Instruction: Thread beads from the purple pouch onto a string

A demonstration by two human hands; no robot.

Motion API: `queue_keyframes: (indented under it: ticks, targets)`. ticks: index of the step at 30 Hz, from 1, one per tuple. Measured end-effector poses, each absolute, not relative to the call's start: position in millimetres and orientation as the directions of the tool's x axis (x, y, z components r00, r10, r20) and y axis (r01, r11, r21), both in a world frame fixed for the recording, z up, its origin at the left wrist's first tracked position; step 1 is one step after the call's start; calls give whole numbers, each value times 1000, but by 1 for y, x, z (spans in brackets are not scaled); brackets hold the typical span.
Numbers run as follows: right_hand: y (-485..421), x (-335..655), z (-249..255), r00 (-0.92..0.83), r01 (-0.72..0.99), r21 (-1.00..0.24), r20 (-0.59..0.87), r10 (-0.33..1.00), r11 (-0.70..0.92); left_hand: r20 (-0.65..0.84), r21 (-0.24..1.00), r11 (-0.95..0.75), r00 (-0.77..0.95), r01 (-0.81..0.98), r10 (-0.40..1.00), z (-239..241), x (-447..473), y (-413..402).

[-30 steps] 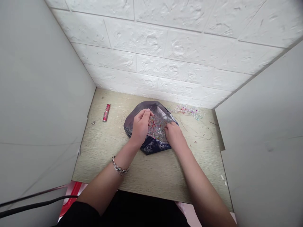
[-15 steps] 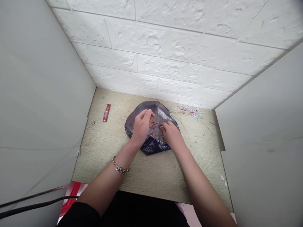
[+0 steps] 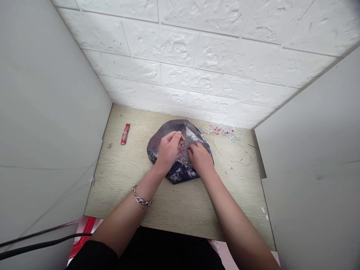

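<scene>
Head view: a bag [image 3: 180, 174] is lying open at the middle of the table [image 3: 180, 210], showing a silvery lining and a dark blue patterned outside; many small beads [image 3: 184, 154] are resting in it, between the two hands.
Left hand [image 3: 168, 150]: it is hanging over the left part of the bag, thumb and forefinger pressing together at the tips; whether anything thin is sitting between them is too small to tell.
Right hand [image 3: 201, 159]: it is reaching over the bag's right side, fingers curling toward the thumb at the beads; whether a bead is being pinched, I cannot tell.
Bead feel: each one is probably being light, hard and slick — easily rolling away, so a fingertip pinch across its sides is seeming best.
Bag feel: the sheet is looking thin and soft, likely giving under a push and spilling if tipped; the folded front edge is offering the surest hold, with a palm supporting below.
Strung beads [image 3: 225, 132]: they are lying in loops at the back right, near the wall — probably limp, easily tangling, better lifted by a gathered bunch.
</scene>
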State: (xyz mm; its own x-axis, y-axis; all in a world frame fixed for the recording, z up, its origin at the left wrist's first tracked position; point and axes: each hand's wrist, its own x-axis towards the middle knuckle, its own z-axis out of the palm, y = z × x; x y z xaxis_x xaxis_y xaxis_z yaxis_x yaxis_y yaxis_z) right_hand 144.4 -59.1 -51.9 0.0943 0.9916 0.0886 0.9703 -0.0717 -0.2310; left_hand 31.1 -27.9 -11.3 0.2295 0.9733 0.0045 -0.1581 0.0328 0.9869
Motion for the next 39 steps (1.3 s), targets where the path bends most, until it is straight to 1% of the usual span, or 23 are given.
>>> queue_keyframes:
  ticks: [5,7,9,11,13,14,16,18,19,21,23,25,28,35,39]
  targets:
    - [-59,141,-52,100,972,-220,88,991,-78,56,998,-58,208,1,977,-11,33,-29]
    - [-60,141,-50,116,964,-250,89,989,-91,76,994,-91,225,59,971,-11,34,-30]
    - [-61,141,-48,142,934,-345,130,981,-90,95,985,-129,263,116,960,-12,35,-31]
    - [-63,143,-45,177,866,-498,206,962,-53,110,970,-169,305,176,946,-12,35,-32]
    - [-64,146,-42,228,746,-666,252,940,-2,121,951,-209,349,226,929,-13,35,-32]
    - [-65,147,-40,261,661,-750,246,934,12,129,942,-230,370,244,920,-13,35,-32]
    - [-65,150,-39,299,433,-901,167,939,23,143,923,-271,410,273,901,-14,34,-33]
    - [-65,151,-39,289,147,-989,66,955,24,152,905,-304,443,297,884,-14,34,-33]
    - [-64,151,-39,273,9,-1000,24,962,23,151,899,-314,457,304,877,-14,34,-34]
    - [-63,150,-40,252,-213,-977,-36,967,19,150,895,-324,476,308,867,-14,34,-34]
    - [-63,150,-39,244,-359,-933,-86,966,7,148,894,-326,485,308,862,-14,34,-35]
    - [-63,149,-37,230,-451,-892,-122,965,-6,146,892,-330,494,310,857,-13,34,-35]
    - [-64,148,-34,200,-518,-855,-147,969,-23,146,897,-327,500,296,853,-13,33,-36]
    - [-65,150,-36,156,-528,-848,-147,977,-43,144,897,-322,488,303,861,-13,33,-36]
    - [-65,151,-37,134,-565,-823,-162,978,-59,148,897,-326,492,299,858,-12,33,-36]
